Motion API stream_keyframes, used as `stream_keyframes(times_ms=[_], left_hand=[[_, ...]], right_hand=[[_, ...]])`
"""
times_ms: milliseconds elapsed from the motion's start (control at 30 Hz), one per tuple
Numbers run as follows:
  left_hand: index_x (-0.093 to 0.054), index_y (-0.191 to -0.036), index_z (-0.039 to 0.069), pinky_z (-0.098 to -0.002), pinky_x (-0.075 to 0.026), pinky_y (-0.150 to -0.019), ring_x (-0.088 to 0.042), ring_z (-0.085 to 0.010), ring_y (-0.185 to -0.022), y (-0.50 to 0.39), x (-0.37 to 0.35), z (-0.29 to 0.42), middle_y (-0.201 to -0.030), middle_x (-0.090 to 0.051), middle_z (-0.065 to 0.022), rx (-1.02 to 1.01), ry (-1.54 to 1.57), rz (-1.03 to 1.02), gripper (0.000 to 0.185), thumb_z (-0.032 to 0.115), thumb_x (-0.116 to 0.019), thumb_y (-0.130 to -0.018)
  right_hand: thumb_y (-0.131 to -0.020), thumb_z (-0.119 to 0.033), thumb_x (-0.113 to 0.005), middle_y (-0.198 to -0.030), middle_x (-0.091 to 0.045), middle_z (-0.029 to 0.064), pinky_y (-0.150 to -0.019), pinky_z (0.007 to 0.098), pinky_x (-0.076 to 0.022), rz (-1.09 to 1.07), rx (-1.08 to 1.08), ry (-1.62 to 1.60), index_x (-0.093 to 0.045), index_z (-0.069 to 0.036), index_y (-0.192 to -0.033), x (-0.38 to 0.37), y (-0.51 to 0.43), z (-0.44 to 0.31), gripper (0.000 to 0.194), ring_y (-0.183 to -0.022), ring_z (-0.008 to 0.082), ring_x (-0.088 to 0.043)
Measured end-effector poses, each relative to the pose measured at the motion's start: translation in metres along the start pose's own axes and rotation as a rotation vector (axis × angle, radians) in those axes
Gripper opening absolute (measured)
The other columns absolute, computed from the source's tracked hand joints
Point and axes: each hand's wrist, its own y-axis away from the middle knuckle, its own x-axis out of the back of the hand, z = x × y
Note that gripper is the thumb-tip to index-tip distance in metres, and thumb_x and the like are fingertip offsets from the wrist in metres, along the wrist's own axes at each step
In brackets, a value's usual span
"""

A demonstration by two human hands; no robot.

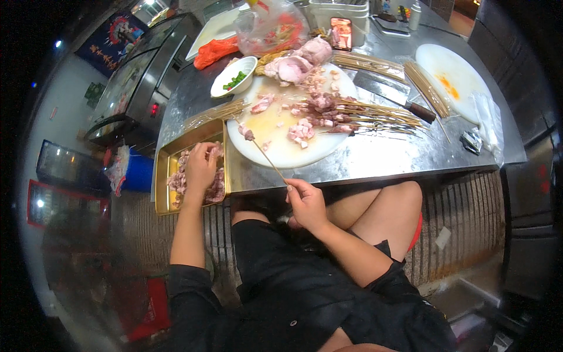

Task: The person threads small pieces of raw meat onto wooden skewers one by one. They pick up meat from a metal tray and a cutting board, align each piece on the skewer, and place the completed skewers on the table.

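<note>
My right hand (305,202) grips the lower end of a thin wooden skewer (268,159), which slants up and left over the round white cutting board (281,163). Small pieces of raw meat (246,131) are threaded near its upper end. My left hand (201,165) reaches into a gold-coloured metal tray (161,185) of cut meat (177,182); its fingertips are among the pieces, and whether they pinch one cannot be told. On the board lie diced fat (301,131), a pile of loaded skewers (327,108) with their sticks pointing right, and a large raw meat piece (294,66).
A cleaver (387,90) lies right of the board, near packs of bare skewers (425,88). A white bowl with chopped green pieces (235,79) stands at the board's upper left. Behind are a plastic bag (272,28) and a propped phone (341,34). Another round board (453,79) lies right.
</note>
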Motion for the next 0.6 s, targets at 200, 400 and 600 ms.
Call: stream_keyframes(times_ms=[200, 400, 600], left_hand=[[-0.069, -0.102, 0.007, -0.0471, -0.052, -0.087, -0.067, -0.0378, -0.1, 0.022, 0.017, -0.098, -0.1, -0.071, -0.0155, -0.051, -0.063, -0.411, 0.021, 0.021, -0.079, -0.088], [-0.077, -0.106, 0.012, -0.0464, -0.056, -0.083, -0.072, -0.038, -0.098, 0.018, 0.033, -0.132, -0.104, -0.076, -0.0165, 0.123, -0.204, -0.481, 0.024, 0.032, -0.078, -0.091], [-0.077, -0.103, 0.011, -0.0473, -0.056, -0.079, -0.072, -0.0399, -0.094, 0.016, 0.047, -0.145, -0.098, -0.076, -0.0188, 0.221, -0.173, -0.237, 0.022, 0.032, -0.075, -0.095]], right_hand=[[-0.105, -0.007, -0.063, -0.078, -0.068, 0.0018, -0.063, 0.0254, -0.0492, -0.041, -0.042, -0.059, -0.074, 0.002, -0.122, -0.007, 0.003, 0.009, 0.023, -0.069, 0.0075, -0.059], [-0.105, -0.01, -0.064, -0.076, -0.067, 0.0019, -0.062, 0.0248, -0.0478, -0.056, 0.005, -0.023, -0.075, 0.002, -0.121, -0.009, 0.003, 0.016, 0.023, -0.068, 0.0071, -0.059], [-0.104, -0.009, -0.064, -0.076, -0.067, 0.0022, -0.064, 0.0247, -0.0484, -0.057, -0.012, 0.021, -0.074, 0.003, -0.121, -0.006, 0.001, 0.016, 0.023, -0.07, 0.0077, -0.059]])
